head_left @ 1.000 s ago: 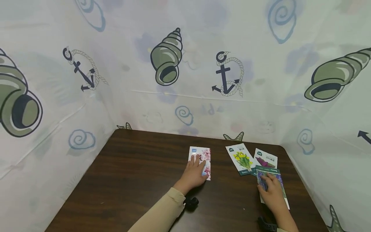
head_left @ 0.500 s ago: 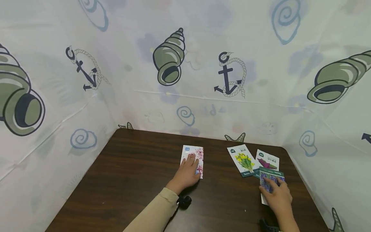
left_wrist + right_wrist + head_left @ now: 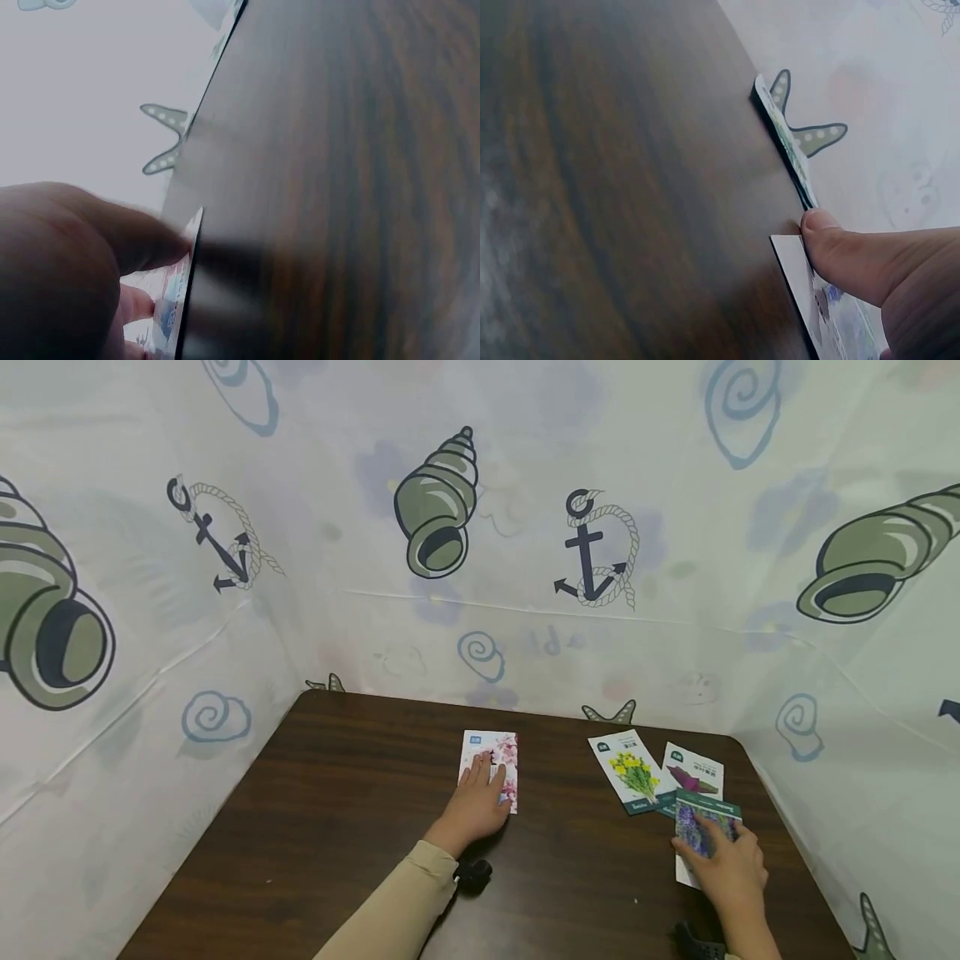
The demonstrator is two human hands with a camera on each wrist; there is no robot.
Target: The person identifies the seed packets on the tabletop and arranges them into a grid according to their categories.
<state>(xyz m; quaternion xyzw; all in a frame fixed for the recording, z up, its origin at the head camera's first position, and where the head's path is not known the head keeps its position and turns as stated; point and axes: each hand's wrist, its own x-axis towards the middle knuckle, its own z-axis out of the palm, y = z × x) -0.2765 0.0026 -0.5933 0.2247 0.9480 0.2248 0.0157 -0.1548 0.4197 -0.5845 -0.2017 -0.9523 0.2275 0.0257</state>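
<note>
My left hand point(image 3: 474, 803) rests on a white seed packet point(image 3: 510, 744) printed with pink blossom. Its fingers are straight and lie over the packet's middle; the left wrist view shows the thumb right at one edge. On the right side of the table, my right hand point(image 3: 731, 860) holds a seed packet with purple flowers and a green top band point(image 3: 693, 802). The thumb is at its left edge and the other fingers reach over the front and right side. A white lower part of the packet shows beside the thumb; the rest is hidden under the hand.
A seed packet with yellow flowers point(image 3: 633, 770) lies behind the right hand. Beside it is a packet with a dark purple flower point(image 3: 693, 768), partly covered. The dark wooden table point(image 3: 337, 827) ends against a printed cloth wall point(image 3: 337, 635).
The left hand and the blossom packet have slid left and slightly back. The right hand has shifted right, its fingers now more bent around the purple flower packet, which has moved slightly right.
</note>
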